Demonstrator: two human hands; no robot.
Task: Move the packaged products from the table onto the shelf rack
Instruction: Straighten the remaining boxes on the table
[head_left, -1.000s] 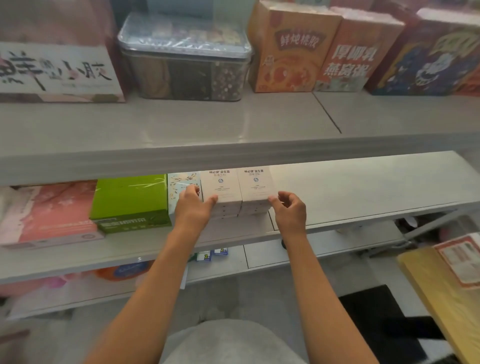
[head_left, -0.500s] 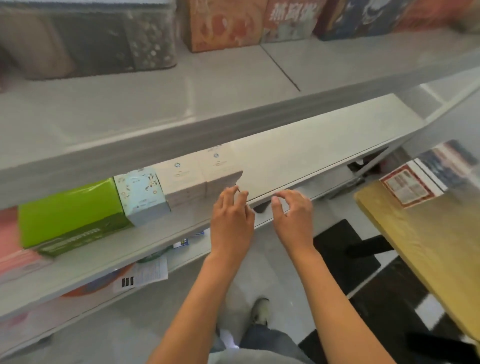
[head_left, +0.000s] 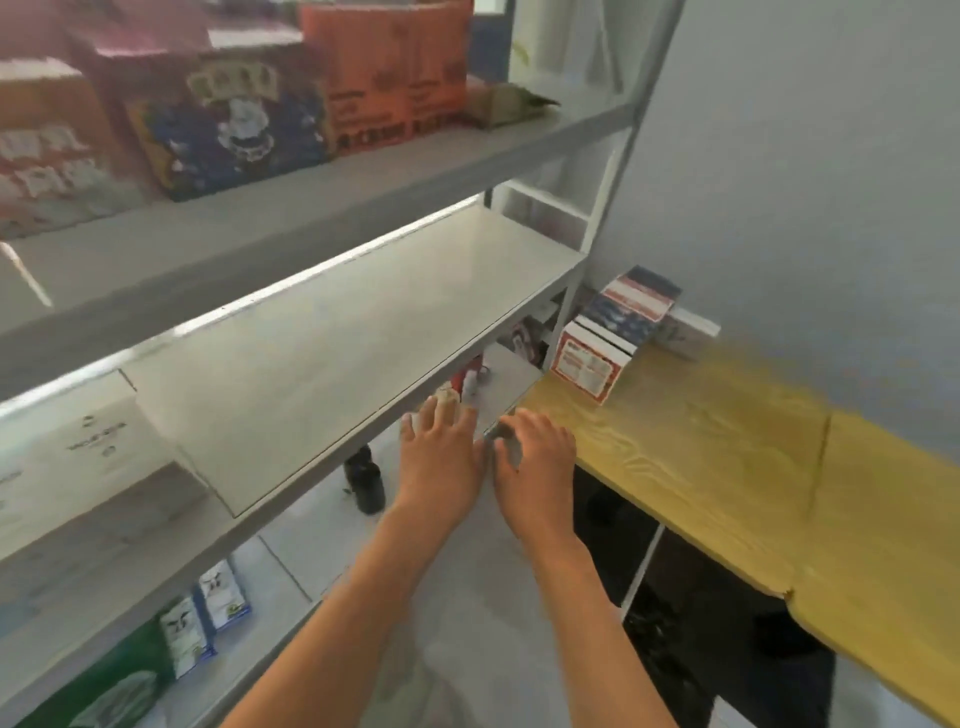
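Motion blur leaves no writing legible. The packaged products (head_left: 615, 332), red, white and navy boxes, sit stacked on the yellow wooden table (head_left: 727, 452) at its far end, beside the grey shelf rack (head_left: 363, 322). Both hands hover between rack and table holding nothing: the left hand (head_left: 441, 462) with fingers spread, the right hand (head_left: 537, 462) with fingers loosely curled. White boxes (head_left: 78, 447), cut off at left, rest on the middle shelf.
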